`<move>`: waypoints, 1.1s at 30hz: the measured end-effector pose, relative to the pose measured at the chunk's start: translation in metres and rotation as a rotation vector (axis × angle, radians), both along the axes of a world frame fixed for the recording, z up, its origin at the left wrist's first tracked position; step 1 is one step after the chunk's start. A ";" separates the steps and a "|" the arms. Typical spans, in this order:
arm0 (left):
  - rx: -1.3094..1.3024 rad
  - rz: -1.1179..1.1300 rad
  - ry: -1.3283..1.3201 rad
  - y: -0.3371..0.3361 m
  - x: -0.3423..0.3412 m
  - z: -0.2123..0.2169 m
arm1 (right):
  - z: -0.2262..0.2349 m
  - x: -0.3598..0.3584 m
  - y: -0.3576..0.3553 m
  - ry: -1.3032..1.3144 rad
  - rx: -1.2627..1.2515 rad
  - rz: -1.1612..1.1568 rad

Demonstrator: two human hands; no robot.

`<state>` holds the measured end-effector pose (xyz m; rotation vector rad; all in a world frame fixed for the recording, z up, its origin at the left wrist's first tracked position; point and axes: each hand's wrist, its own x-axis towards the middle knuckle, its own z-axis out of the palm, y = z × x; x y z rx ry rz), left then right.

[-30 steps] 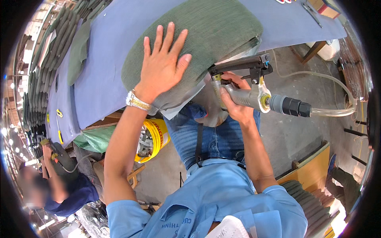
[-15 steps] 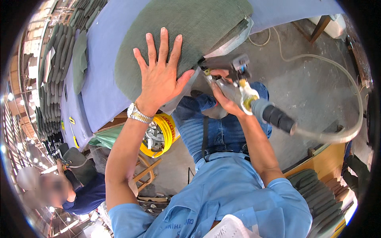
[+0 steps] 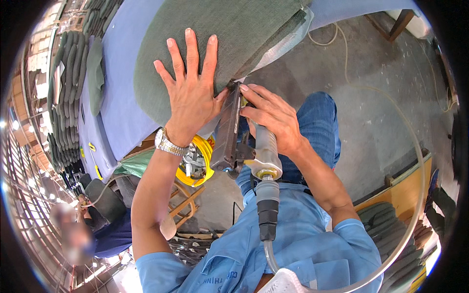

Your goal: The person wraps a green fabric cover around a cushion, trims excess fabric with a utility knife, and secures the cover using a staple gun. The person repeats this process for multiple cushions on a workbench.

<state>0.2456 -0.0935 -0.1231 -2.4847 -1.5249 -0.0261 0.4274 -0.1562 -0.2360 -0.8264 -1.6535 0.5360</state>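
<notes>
My left hand (image 3: 193, 97) lies flat with its fingers spread on a large rounded seat panel covered in dark green fabric (image 3: 239, 39). Its thumb points toward the panel's near edge. Wrapped in my right hand (image 3: 276, 119) is an air-powered staple gun (image 3: 266, 151), whose long dark magazine (image 3: 226, 136) slants up to that same edge, right beside my left thumb. The gun's nose is at the fabric's rim; whether it presses on it I cannot tell. A loose pale flap (image 3: 283, 46) hangs along the panel's right edge.
The panel rests on a lavender-covered table (image 3: 122, 53). Under it stands a yellow bucket (image 3: 208, 163) of scraps. A clear air hose (image 3: 415, 205) loops around the right. Stacked green pads (image 3: 68, 93) line the left; more (image 3: 383, 224) lie lower right. Another person (image 3: 112, 232) works lower left.
My right hand has swung the staple gun around, from a blurred tilt at the right to upright against the panel's edge. My left hand and the panel have shifted slightly left.
</notes>
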 end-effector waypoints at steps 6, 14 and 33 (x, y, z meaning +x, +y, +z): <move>0.014 0.001 -0.008 0.003 -0.001 -0.003 | 0.011 0.003 0.006 -0.075 0.017 0.003; 0.008 -0.034 0.004 0.014 -0.004 0.004 | 0.018 -0.003 0.011 -0.008 0.033 -0.002; 0.036 -0.016 -0.028 0.012 -0.008 0.000 | 0.035 -0.005 0.018 -0.036 0.052 0.068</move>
